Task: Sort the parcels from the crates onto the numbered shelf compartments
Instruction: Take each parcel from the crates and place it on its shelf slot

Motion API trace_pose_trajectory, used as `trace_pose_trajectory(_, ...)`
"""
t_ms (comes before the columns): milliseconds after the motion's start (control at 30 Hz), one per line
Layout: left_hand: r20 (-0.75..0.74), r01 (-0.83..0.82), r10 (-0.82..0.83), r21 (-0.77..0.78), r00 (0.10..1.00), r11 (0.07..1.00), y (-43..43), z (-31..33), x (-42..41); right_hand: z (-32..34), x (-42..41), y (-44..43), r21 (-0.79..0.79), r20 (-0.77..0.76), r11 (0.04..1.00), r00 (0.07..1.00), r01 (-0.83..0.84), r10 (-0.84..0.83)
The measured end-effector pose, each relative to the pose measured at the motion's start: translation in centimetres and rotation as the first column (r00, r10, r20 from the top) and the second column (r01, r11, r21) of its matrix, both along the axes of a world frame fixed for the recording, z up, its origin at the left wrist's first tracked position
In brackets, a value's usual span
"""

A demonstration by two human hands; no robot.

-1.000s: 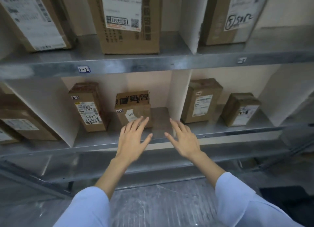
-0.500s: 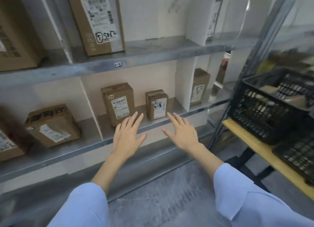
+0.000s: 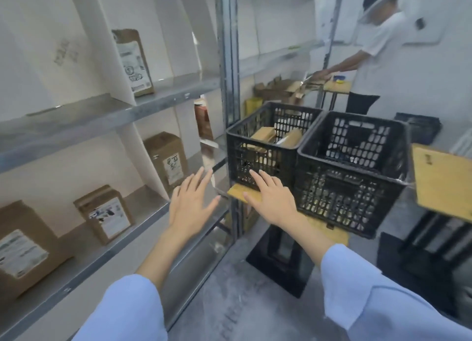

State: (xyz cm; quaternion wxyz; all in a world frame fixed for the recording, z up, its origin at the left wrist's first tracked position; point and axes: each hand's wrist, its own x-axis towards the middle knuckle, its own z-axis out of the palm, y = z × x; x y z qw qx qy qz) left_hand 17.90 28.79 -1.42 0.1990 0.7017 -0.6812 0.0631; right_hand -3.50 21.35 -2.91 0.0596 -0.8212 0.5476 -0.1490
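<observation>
We stand in a pale storeroom; a metal shelf (image 3: 84,115) runs off to the left of our left hand (image 3: 190,207), shelved parcels (image 3: 167,159) upright in its compartments. Both hands hover empty, fingers spread and straight — our right hand (image 3: 272,200) before a black crate (image 3: 258,159), perhaps touching it. Brown parcels (image 3: 264,134) lie inside, just beyond that hand; a second crate (image 3: 352,192) stands right of it.

sleeves (image 3: 370,287): light blue, loose, long, cuffs at mid-forearm
left hand (image 3: 190,207): bare
right hand (image 3: 274,202): bare
</observation>
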Motion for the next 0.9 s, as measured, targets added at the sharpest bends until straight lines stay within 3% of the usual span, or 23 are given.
trace_pose_trajectory(267,0.005,0.121,-0.121,-0.018,0.993,0.993,-11.3,-0.4,-5.1,0.1,-5.4,-7.2,-0.004,0.035,0.991,0.99,0.134,-0.134)
trace_pose_trajectory(567,0.004,0.232,-0.232,-0.046,0.973,0.972,-27.9,0.9,-5.4,1.9,-5.1,-21.8,-0.041,0.076,0.98,0.979,0.193,-0.189)
trace_pose_trajectory(900,-0.002,0.318,-0.318,0.008,0.948,0.948,-42.3,-0.9,-5.6,0.6,-4.3,-33.7,0.141,0.191,0.96,0.945,0.242,-0.266)
